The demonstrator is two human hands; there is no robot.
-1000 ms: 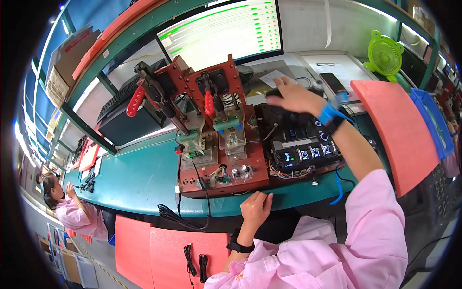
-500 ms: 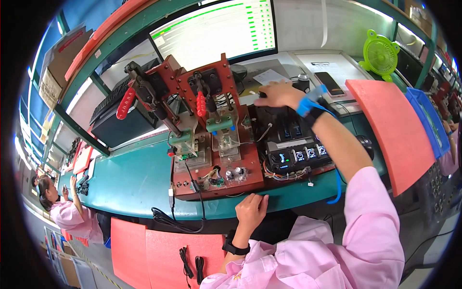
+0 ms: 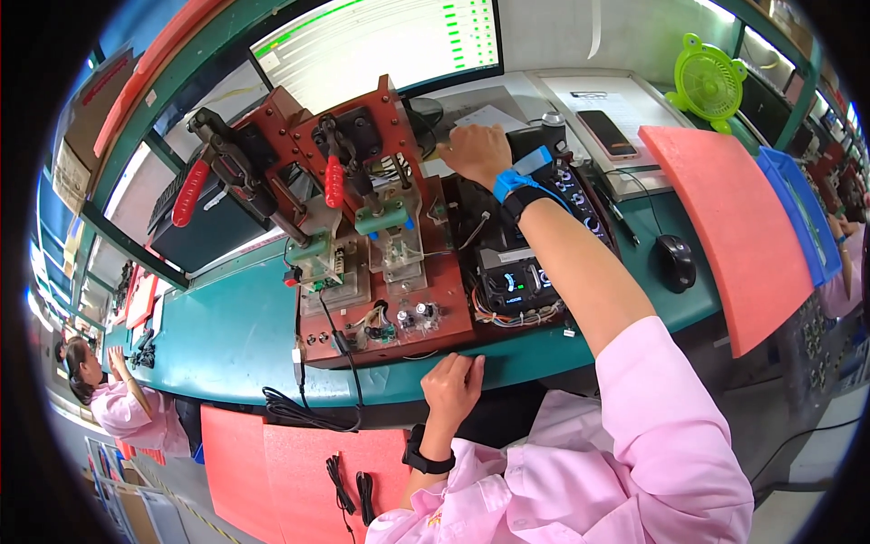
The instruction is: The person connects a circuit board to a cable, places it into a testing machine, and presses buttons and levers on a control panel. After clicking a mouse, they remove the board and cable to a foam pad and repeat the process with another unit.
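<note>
A red-brown test fixture (image 3: 435,313) stands on the teal bench (image 3: 227,340). It carries two toggle clamps with red handles (image 3: 190,192) (image 3: 333,181) and small circuit boards. My right hand (image 3: 476,152), a blue strap on its wrist, reaches over the fixture's back right corner with the fingers curled down; what they touch is hidden. My left hand (image 3: 453,385) rests at the bench's front edge below the fixture, fingers bent, holding nothing. A black instrument with lit displays (image 3: 517,286) sits right of the fixture, under my right forearm.
A monitor (image 3: 381,41) stands behind the fixture. To the right lie a phone (image 3: 607,133), a green fan (image 3: 709,83), a black mouse (image 3: 677,263), a red foam sheet (image 3: 734,227) and a blue tray (image 3: 802,213). Cables (image 3: 299,408) hang off the front edge. Another person (image 3: 100,390) works at far left.
My right hand has moved left, from the black unit beside the fixture to the fixture's back right corner. My left hand has stayed at the bench edge.
</note>
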